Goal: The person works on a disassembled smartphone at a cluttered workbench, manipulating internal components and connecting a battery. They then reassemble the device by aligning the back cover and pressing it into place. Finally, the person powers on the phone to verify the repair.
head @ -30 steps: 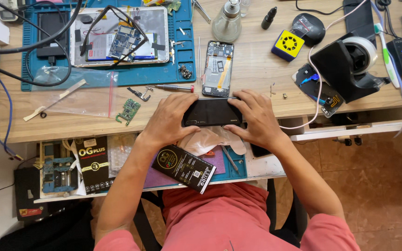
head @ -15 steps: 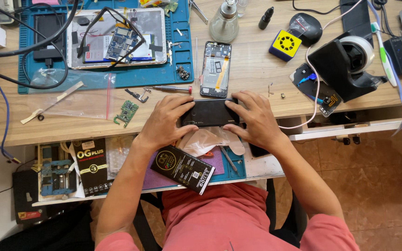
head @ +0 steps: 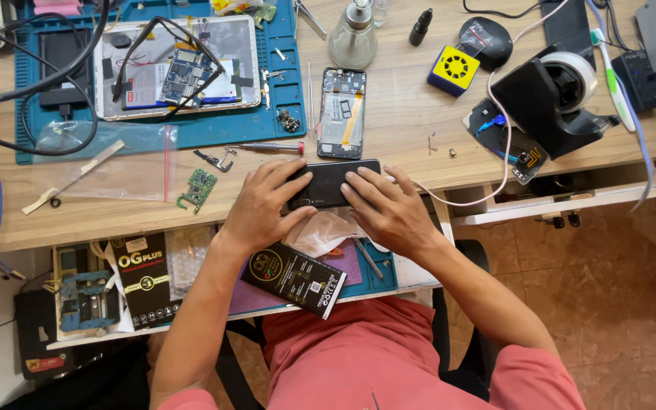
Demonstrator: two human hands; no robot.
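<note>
A black phone (head: 333, 183) was held flat between both hands at the front edge of the wooden worktop (head: 404, 121). The left hand (head: 263, 206) was closed round its left end, fingers curled over the top; the right hand (head: 386, 206) was laid on its right end, fingers pressed against the dark face. Just behind the phone an opened phone frame (head: 342, 112) was seen lying upright, with a small red-handled screwdriver (head: 267, 147) to its left. A small green circuit board (head: 199, 187) was placed near the left hand. Below the hands, crumpled white tissue (head: 320, 231) and a black flat package (head: 295, 279) were lying over the open drawer (head: 411, 269).
</note>
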